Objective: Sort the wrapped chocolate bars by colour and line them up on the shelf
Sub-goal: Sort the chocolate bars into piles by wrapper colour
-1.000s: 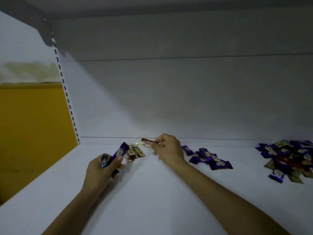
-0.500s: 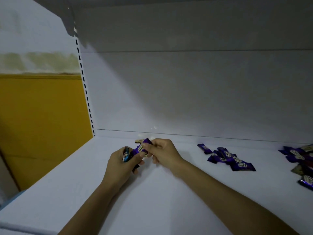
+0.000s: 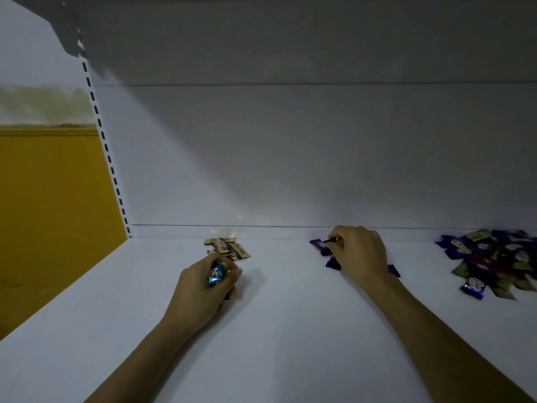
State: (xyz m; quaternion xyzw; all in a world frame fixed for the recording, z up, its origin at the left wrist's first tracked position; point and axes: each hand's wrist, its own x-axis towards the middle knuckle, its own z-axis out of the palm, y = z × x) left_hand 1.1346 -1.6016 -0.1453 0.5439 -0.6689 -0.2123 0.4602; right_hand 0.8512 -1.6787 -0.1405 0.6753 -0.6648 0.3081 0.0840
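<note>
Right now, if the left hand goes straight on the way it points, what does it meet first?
Probably the small group of gold-brown bars just ahead of the left hand, which holds a blue bar; behind them stands the back wall. Depth is unclear.

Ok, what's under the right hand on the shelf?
Purple bars: the right hand pinches one at its fingertips, and purple wrapper corners poke out from beneath the hand on both sides. The palm covers the rest, so their number cannot be told.

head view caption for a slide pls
Right hand pinches a purple bar on the shelf; left hand holds a blue bar near the gold bars.
</note>
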